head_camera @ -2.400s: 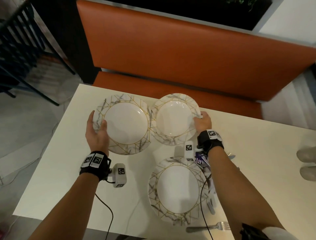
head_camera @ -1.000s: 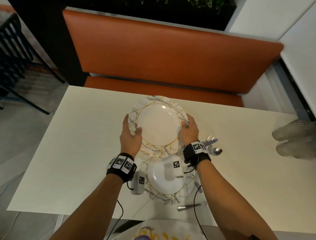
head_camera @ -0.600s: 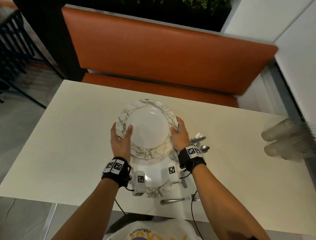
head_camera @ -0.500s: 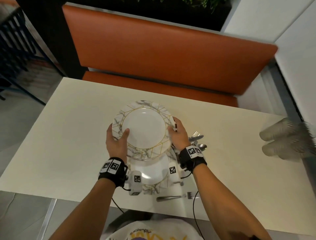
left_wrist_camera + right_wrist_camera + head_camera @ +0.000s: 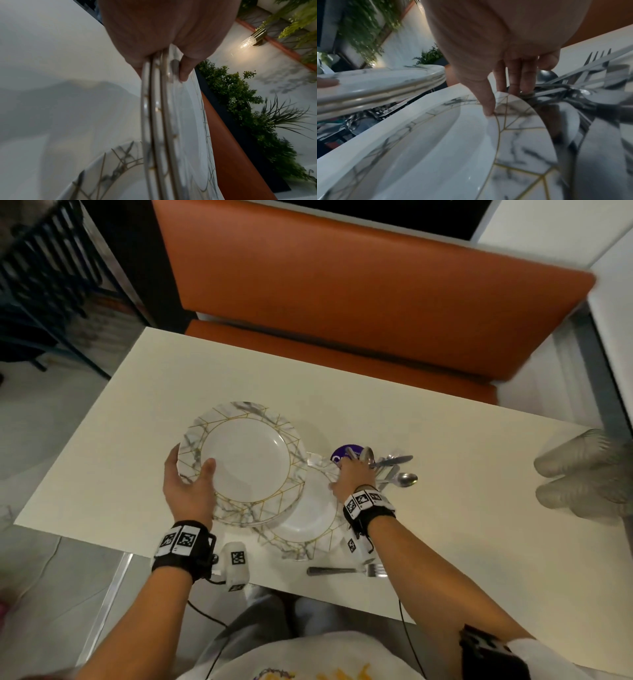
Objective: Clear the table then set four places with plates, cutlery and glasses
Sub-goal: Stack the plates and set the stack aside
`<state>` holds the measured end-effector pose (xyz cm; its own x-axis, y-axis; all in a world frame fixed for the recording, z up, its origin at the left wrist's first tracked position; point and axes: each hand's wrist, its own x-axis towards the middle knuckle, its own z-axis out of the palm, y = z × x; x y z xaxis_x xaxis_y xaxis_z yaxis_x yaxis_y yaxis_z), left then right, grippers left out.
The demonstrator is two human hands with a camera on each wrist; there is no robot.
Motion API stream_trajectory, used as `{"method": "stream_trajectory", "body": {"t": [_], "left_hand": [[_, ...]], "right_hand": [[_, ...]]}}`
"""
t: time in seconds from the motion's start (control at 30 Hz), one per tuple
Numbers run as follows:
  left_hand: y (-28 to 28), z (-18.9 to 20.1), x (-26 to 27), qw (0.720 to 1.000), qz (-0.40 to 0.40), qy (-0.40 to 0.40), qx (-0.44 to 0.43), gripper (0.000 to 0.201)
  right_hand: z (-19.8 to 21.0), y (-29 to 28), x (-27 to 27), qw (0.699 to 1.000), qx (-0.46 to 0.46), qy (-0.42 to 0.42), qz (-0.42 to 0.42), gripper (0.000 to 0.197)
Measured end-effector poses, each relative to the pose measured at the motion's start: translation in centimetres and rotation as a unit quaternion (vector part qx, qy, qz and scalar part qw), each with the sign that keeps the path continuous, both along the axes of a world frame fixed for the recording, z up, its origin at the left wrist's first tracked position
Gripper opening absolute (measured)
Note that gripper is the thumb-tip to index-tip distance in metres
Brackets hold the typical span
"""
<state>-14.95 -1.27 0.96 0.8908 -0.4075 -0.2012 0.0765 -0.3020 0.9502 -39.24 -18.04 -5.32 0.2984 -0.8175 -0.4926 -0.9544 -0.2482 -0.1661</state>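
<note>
A stack of three marble-patterned plates with gold lines [image 5: 246, 460] is held just above the white table [image 5: 120, 446]. My left hand [image 5: 190, 472] grips its left edge, thumb on top and fingers underneath. The left wrist view shows the three rims [image 5: 159, 121] pinched in my left hand [image 5: 161, 63]. A fourth plate [image 5: 308, 522] lies on the table, partly under the stack. My right hand [image 5: 349, 470] holds its far rim. In the right wrist view the thumb [image 5: 488, 108] presses on this plate [image 5: 436, 148] and the fingers reach past its edge.
A pile of cutlery [image 5: 394, 470] and a purple round object [image 5: 342, 455] lie just beyond my right hand. A lone fork [image 5: 346, 571] lies at the near edge. Clear glasses [image 5: 582, 474] lie on their sides far right. An orange bench [image 5: 342, 285] runs behind the table.
My right hand has let go of the stack and dropped to the far rim of the plate on the table. My left hand alone now carries the stack, shifted left.
</note>
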Motion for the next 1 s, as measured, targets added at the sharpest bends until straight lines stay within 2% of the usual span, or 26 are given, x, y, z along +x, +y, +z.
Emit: {"method": "stream_trajectory", "body": {"t": [0.1, 0.2, 0.3, 0.33, 0.43, 0.57, 0.73, 0.87, 0.93, 1.0], "left_hand": [[0.5, 0.2, 0.6, 1.0, 0.008, -0.007, -0.002, 0.068], [0.6, -0.1, 1.7, 1.0, -0.002, -0.01, -0.011, 0.067], [0.3, 0.1, 3.3, 0.999, -0.013, -0.012, -0.032, 0.066], [0.0, 0.5, 3.8, 0.999, -0.012, -0.011, -0.042, 0.066], [-0.9, 1.6, 6.0, 0.998, -0.009, -0.03, -0.063, 0.065], [-2.0, 2.7, 8.6, 0.996, -0.045, -0.057, -0.061, 0.066], [-2.5, 2.4, 9.1, 0.988, -0.125, -0.064, -0.07, 0.062], [-2.5, 1.5, 7.6, 0.98, -0.183, -0.029, -0.074, 0.056], [-2.4, 1.5, 6.4, 0.978, -0.193, 0.017, -0.078, 0.051], [-2.5, 1.5, 5.3, 0.973, -0.199, 0.077, -0.089, 0.05]], "right_hand": [[0.0, 0.0, 0.4, 1.0, -0.004, -0.015, -0.023, 0.051], [0.8, -0.1, 0.4, 0.995, 0.024, -0.064, -0.066, 0.051], [2.8, -0.5, 0.3, 0.982, 0.052, -0.137, -0.118, 0.018], [3.6, -0.6, 0.1, 0.977, 0.06, -0.158, -0.131, 0.016], [5.8, -1.3, -0.9, 0.966, 0.066, -0.205, -0.142, 0.016], [9.0, -2.0, -3.2, 0.948, 0.012, -0.255, -0.191, 0.02], [10.7, -2.2, -5.3, 0.9, -0.025, -0.33, -0.283, 0.021], [10.6, -0.5, -3.8, 0.867, -0.023, -0.369, -0.334, 0.026], [10.0, 0.8, -2.6, 0.853, -0.021, -0.377, -0.36, 0.025], [9.5, 2.1, -1.1, 0.851, -0.021, -0.364, -0.377, 0.022]]}}
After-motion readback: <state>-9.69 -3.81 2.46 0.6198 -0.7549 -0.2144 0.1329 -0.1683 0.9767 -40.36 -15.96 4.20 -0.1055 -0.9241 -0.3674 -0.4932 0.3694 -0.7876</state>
